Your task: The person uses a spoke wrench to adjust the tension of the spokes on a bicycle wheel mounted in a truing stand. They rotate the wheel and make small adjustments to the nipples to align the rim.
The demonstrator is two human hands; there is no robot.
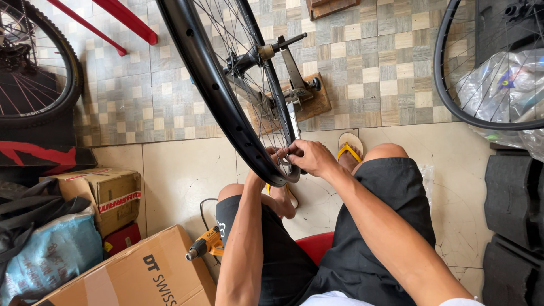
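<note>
**Both hands at the lower rim of a wheel in a truing stand**

Nearest the camera, a seated person's black shorts (362, 238) and bare forearms are seen, with a red seat (315, 245) showing between the legs. To the left, on the floor, an orange cordless drill (205, 243) lies just beside a large cardboard box (141, 272); two smaller boxes (110, 195) and a blue sack (54, 255) are stacked further left.

The right hand (309, 157) is closed in a pinch at the rim's lowest point, fingers curled around something small near a spoke end; what exactly is gripped cannot be told. The left hand (272, 161) is pressed against the black rim (226, 107) from the other side, fingers curled, largely hidden by the rim itself.

The wheel is held by its hub (255, 56) in a metal truing stand (297, 85) set on a wooden base. Spokes are already laced from hub to rim and no tyre is fitted, so the build appears well advanced, with work at the spoke ends judged to be unfinished.

One yellow-strapped sandal (349, 146) is visible beyond. Counted: three wheels in all, one in the stand, one tyred wheel (39, 62) far left, one bare rim (453, 85) far right; three cardboard boxes; one drill.
</note>
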